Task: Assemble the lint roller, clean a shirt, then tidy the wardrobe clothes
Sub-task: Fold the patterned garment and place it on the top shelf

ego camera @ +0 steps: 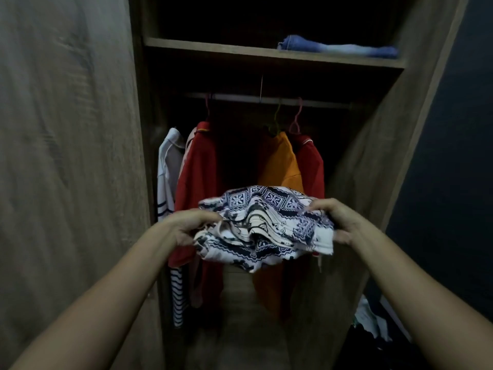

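Patterned garment [264,222], navy on white, loosely bunched, held in mid-air before the open wardrobe, below the rail [266,98] and in front of the hanging clothes. Left hand [186,225] grips its left end, right hand [338,220] its right end; fingers of both curl round the fabric. Looks light, soft and floppy: it sags between the grips and would likely slump if one end were let go. Best taken at seams or corners. Behind hang a striped top [168,169], a red shirt [197,177] and an orange shirt [280,161]. Folded jeans [338,46] lie towards the right end of the shelf [240,53] above.
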### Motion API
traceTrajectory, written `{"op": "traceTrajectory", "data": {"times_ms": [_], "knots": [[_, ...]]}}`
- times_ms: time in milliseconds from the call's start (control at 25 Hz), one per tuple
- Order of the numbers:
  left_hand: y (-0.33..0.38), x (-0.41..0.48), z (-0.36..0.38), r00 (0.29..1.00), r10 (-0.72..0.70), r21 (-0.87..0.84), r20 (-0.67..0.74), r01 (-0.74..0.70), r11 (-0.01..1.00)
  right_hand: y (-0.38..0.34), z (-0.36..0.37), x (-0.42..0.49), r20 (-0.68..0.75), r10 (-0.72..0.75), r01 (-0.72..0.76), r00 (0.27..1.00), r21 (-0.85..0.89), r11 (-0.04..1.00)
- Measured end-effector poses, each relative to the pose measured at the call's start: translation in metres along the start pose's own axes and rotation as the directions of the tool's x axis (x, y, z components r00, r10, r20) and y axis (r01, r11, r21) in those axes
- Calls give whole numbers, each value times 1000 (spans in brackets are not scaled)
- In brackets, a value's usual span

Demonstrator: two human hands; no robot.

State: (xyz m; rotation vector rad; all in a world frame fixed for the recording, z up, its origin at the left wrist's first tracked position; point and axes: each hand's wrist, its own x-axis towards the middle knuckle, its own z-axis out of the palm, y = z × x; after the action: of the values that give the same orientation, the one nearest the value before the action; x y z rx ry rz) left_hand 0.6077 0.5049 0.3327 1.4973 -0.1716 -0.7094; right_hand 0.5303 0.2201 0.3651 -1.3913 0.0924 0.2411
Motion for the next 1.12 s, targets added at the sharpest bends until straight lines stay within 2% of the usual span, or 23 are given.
{"op": "traceTrajectory", "data": {"times_ms": [80,160,240,320,440,520,600,680,720,800,840,920,1040,1120], "knots": [[10,-6,-14,995,68,-29,-77,-70,997,-5,-10,2,-132,-41,31,990,-77,997],[21,-14,-23,986,123,-62,-113,-131,990,-8,-10,3,-349,-119,50,930,-200,978],[28,-20,-20,978,150,-101,-146,-165,981,-5,4,3,-415,-213,57,885,-357,932],[31,-21,-14,960,211,-159,-187,-241,957,1,15,5,-344,-222,90,912,-360,929],[32,-25,-19,896,351,-86,-272,-386,919,3,21,1,-187,-105,87,977,-104,991],[38,-38,-18,882,410,-11,-232,-424,906,-5,23,-8,-33,-52,53,998,32,998],[52,-52,-13,869,459,29,-184,-462,887,-17,28,-17,72,-102,105,992,-38,994],[70,-62,-11,836,529,62,-148,-526,849,-41,28,-23,0,-212,206,977,-238,949],[81,-67,-9,810,576,117,-111,-565,817,-57,28,-27,-50,-284,254,957,-316,914],[107,-72,-8,747,663,328,-47,-616,716,-96,27,-41,-47,-446,382,894,-440,812],[122,-74,-7,720,692,418,-43,-616,667,-115,25,-47,-25,-521,436,853,-513,739],[159,-73,-1,680,733,465,-17,-644,608,-154,18,-55,3,-661,499,750,-659,563],[214,-66,14,635,769,441,76,-713,545,-207,1,-54,43,-823,421,567,-874,244],[246,-57,26,604,791,419,99,-746,517,-238,-8,-51,104,-863,312,494,-948,65]]}}
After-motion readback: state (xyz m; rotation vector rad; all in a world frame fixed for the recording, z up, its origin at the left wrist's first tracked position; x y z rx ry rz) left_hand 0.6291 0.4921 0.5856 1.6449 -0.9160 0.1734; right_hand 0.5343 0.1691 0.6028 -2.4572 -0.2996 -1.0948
